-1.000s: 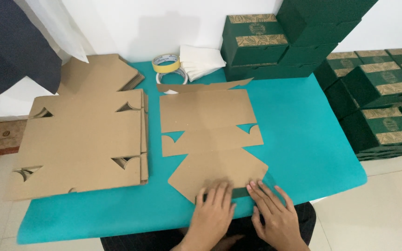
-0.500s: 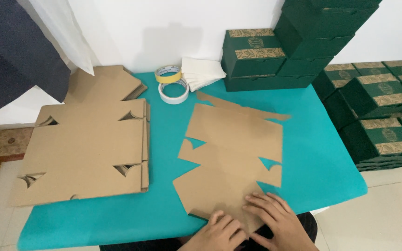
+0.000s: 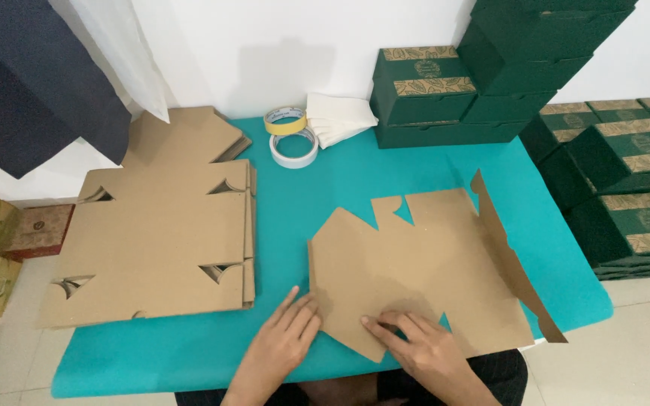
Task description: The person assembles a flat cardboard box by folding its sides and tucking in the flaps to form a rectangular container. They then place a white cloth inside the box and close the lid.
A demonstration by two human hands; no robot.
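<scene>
Down at the near edge of the teal table (image 3: 385, 162), lay flat, both of them, palms down. Left hand (image 3: 283, 338) rested on the table cover with fingers stretched and slightly spread, fingertips touching the left corner of the cardboard blank (image 3: 415, 263); held nothing, only pressed. Right hand (image 3: 419, 347) lay on top of the same blank near its front corner, fingers spread and pointing to the left, index finger extended along the sheet, wrist coming from below; also pinched nothing, just pushed the board flat against the table.

Sat turned at an angle in the front right part of the table, this blank, with its right flap (image 3: 509, 259) lifted up and standing off the surface.

Further left, lay a stack of flat cardboard blanks (image 3: 156, 240), well apart from the hands. Behind, near the wall, stood two tape rolls, yellow one (image 3: 285, 120) and white one (image 3: 293, 148), touching each other, just beside folded white paper (image 3: 336, 119). Piled at the back right, dark green boxes (image 3: 434, 94).
</scene>
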